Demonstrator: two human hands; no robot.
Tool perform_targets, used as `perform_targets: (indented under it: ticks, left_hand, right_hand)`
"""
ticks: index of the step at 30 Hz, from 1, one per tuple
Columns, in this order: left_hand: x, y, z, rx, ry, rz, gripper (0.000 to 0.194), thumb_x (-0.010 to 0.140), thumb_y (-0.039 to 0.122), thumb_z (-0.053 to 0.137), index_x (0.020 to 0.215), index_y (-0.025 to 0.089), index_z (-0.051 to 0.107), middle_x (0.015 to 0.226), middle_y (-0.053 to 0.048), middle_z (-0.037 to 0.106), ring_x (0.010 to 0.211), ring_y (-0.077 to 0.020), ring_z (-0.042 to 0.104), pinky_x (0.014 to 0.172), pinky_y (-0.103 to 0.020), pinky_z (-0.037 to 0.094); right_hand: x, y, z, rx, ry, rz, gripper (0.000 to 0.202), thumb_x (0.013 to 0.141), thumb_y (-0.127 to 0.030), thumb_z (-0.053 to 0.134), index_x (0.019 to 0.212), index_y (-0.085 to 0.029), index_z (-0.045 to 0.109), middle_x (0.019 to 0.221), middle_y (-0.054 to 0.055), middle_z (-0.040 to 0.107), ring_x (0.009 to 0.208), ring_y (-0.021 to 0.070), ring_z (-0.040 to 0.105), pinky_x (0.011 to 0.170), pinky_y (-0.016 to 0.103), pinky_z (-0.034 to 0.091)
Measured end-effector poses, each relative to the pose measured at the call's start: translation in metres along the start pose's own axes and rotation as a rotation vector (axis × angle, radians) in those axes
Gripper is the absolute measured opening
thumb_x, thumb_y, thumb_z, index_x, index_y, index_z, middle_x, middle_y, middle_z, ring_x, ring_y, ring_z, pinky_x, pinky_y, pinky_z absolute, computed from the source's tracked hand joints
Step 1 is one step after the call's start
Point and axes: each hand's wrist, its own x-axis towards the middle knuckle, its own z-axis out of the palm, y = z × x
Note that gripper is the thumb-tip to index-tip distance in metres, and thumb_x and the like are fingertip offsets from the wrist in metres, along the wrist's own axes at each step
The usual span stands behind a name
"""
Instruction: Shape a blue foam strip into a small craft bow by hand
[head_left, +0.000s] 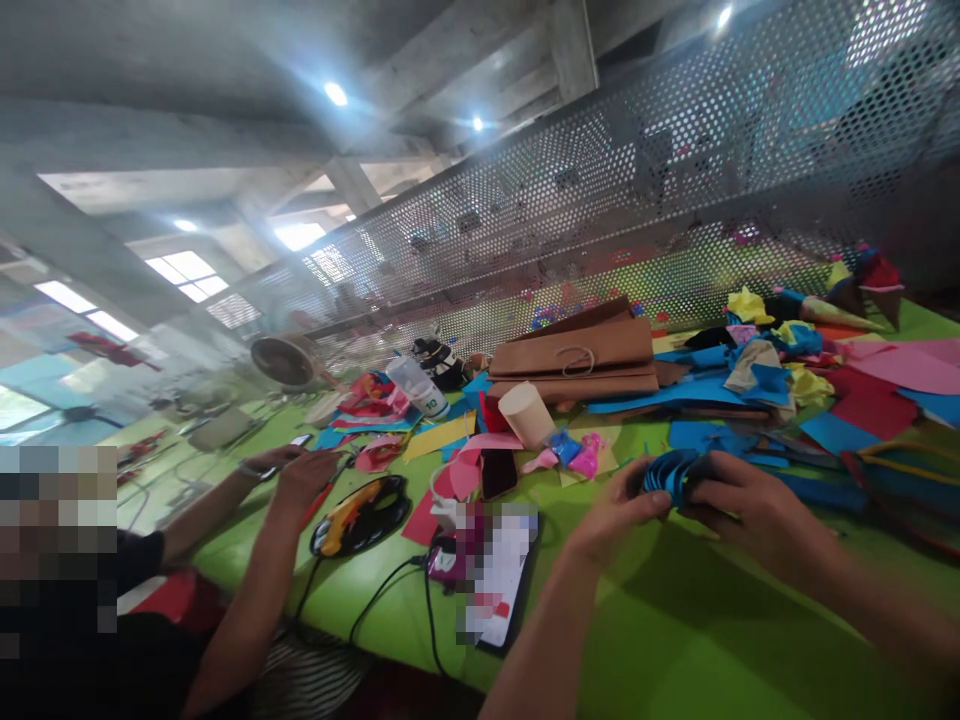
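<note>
Between my two hands is a bundle of blue paper layers point(667, 478), curved and stacked like pleats, raised over the green table point(675, 640). My left hand point(624, 510) grips its left side, with the thumb across the front. On the other side, my right hand point(739, 495) has its fingers curled round the bundle's right end, which they partly hide. Just behind my hands lie blue paper scraps point(709, 437). Small blue and pink crumpled pieces point(585, 455) rest left of my left hand.
A phone with a lit screen point(506, 585) and a purple power socket point(448, 562) lie left of my forearm. Farther back stand a cream roll point(527, 415) and brown folded sheets point(577, 360). A co-worker's hands point(304, 478) are near a yellow-black glue gun point(343, 520) with a cable.
</note>
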Motion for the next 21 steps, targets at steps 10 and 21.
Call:
perform_targets:
  ticks: [10,21]
  left_hand:
    - [0.000,0.003,0.001,-0.034,-0.080,0.051,0.066,0.054,0.038,0.097,0.111,0.015,0.071,0.101,-0.007,0.067,0.092,-0.0196,0.058,0.086,-0.031,0.044]
    - [0.005,-0.005,0.004,-0.038,-0.093,0.017,0.068,0.044,0.033,0.101,0.103,0.013,0.073,0.095,-0.006,0.070,0.089,-0.0208,0.062,0.088,-0.035,0.048]
  right_hand:
    - [0.000,0.001,-0.001,0.015,-0.007,-0.024,0.017,0.095,-0.031,0.062,0.101,-0.033,0.078,0.096,0.007,0.071,0.088,0.0244,0.068,0.073,0.034,0.056]
    - [-0.004,0.014,0.003,0.023,-0.018,-0.047,0.020,0.093,-0.028,0.064,0.107,-0.032,0.078,0.104,0.008,0.071,0.092,0.0235,0.070,0.078,0.034,0.058]
